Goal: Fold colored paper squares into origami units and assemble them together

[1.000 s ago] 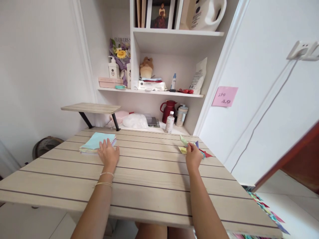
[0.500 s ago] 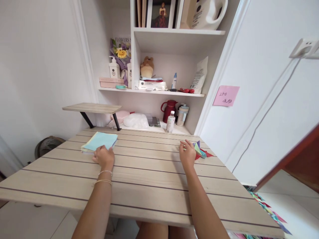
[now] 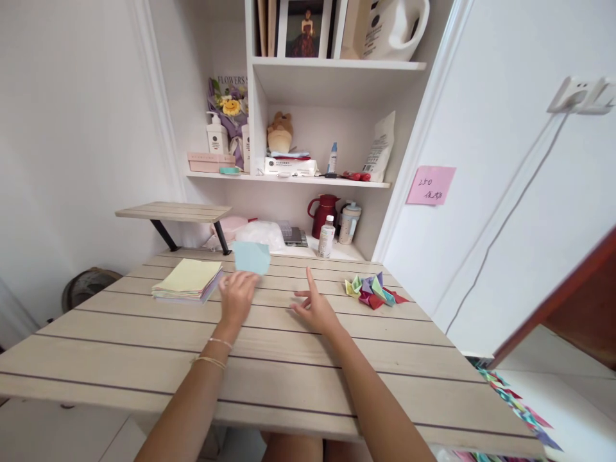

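Observation:
A light-blue square of paper (image 3: pixel 252 256) is raised above the table, pinched in my left hand (image 3: pixel 238 298). Left of that hand lies a stack of paper sheets (image 3: pixel 188 279), pale yellow on top. My right hand (image 3: pixel 315 308) hovers over the middle of the table with its fingers spread and nothing in them. To its right sits a cluster of folded paper pieces (image 3: pixel 373 290) in yellow, green, purple, red and blue.
A small raised stand (image 3: pixel 173 212) is at the table's back left. Behind the slatted table (image 3: pixel 289 359), a shelf holds a white bottle (image 3: pixel 326 237), a red jug (image 3: pixel 323 215) and a tumbler (image 3: pixel 350 223). Strung coloured paper pieces (image 3: pixel 517 407) hang beyond the right edge.
My left hand has lifted the blue sheet off the stack and moved right, baring a yellow sheet. My right hand has left the folded pieces and come toward the middle, its fingers opening.

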